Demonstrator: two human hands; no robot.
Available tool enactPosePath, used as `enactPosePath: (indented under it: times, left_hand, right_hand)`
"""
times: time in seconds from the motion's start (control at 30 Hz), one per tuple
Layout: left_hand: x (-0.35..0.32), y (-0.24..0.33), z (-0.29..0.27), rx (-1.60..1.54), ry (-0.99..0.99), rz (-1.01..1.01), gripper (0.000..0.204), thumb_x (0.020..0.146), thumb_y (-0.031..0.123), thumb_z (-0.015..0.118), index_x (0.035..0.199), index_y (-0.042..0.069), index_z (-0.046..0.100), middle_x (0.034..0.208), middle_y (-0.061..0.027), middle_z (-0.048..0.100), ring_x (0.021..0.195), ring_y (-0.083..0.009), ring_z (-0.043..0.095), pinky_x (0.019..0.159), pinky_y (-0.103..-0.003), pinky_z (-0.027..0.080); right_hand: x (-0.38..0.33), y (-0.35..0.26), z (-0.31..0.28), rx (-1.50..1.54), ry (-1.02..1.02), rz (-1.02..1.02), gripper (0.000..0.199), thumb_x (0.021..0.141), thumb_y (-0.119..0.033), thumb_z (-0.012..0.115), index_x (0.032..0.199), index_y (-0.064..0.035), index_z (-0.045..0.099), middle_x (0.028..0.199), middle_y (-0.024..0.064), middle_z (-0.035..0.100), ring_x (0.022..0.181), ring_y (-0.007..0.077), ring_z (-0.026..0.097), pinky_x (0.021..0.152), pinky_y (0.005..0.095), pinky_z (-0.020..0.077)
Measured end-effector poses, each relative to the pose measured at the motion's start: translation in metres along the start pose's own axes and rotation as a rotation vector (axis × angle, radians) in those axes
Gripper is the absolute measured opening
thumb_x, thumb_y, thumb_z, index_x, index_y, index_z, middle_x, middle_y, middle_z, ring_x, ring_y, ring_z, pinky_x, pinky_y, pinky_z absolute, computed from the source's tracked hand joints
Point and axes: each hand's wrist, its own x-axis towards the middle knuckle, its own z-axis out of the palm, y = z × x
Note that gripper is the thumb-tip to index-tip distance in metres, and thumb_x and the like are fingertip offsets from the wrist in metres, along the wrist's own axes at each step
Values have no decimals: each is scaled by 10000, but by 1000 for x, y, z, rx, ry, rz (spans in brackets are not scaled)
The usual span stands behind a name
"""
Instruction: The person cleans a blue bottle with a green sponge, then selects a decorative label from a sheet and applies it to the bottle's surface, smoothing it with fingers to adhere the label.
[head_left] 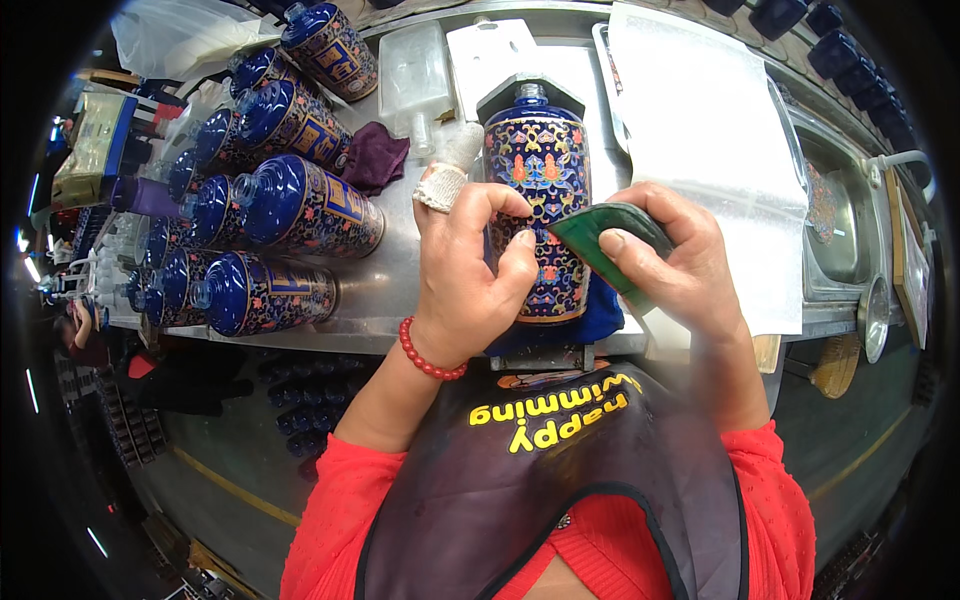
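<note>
A dark blue bottle [537, 165] with a colourful floral pattern lies in front of me, its clear neck pointing away. My left hand [465, 255] is at the bottle's left side, thumb and index fingertips apart over the patterned face; I cannot tell whether they press on it. White wrapping covers another finger of that hand, and a red bead bracelet circles the wrist. My right hand [680, 255] grips a green flexible scraper [600, 245], thumb on top. The scraper's tip is at the bottle's right side. Blue cloth [600, 312] shows under the bottle's lower end.
Several blue patterned bottles [310, 205] lie at the left beside a purple cloth [376, 158]. Behind them is a clear plastic tub [413, 75]. White sheets [705, 180] cover the right side, next to a metal sink [835, 225] and a ladle-like metal pan [873, 320].
</note>
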Motion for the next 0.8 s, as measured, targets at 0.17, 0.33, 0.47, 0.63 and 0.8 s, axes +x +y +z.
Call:
enactPosePath:
  times: [0.17, 0.33, 0.47, 0.63, 0.8]
  left_hand:
    - [4, 1, 1, 80, 28, 70, 169, 836, 60, 657, 996, 26, 616, 981, -106, 637, 976, -235, 603, 947, -365, 455]
    - [4, 3, 1, 42, -3, -10, 178, 839, 72, 679, 1001, 36, 615, 995, -110, 635, 1000, -243, 599, 968, -377, 447]
    - [6, 2, 4, 12, 39, 52, 235, 795, 79, 719, 996, 53, 600, 975, -112, 608, 995, -344, 508, 1003, -471, 339]
    - [2, 7, 4, -48, 10, -80, 257, 799, 80, 716, 1025, 49, 598, 993, -104, 610, 985, -318, 507, 974, -442, 362]
    - [2, 6, 5, -153, 11, -112, 277, 794, 61, 686, 1054, 42, 594, 1020, -101, 606, 1004, -289, 508, 944, -402, 386]
  right_hand:
    - [0, 1, 0, -17, 3, -25, 185, 914, -114, 697, 1038, 21, 671, 841, 13, 663, 732, 57, 607, 640, 221, 485]
    - [0, 2, -1, 7, 0, -11, 190, 912, -119, 697, 1039, 20, 672, 852, 15, 666, 757, 60, 608, 669, 225, 489]
    - [-1, 2, -2, 20, -5, 21, 192, 911, -120, 693, 1042, 18, 673, 859, 15, 667, 768, 59, 606, 681, 226, 489]
    - [-2, 2, -3, 29, -2, 20, 191, 900, -119, 695, 1030, 19, 673, 851, 22, 664, 789, 71, 612, 694, 235, 488]
    - [-5, -1, -3, -76, 43, -77, 190, 872, -103, 696, 1009, 27, 678, 845, 54, 659, 763, 107, 614, 683, 253, 476]
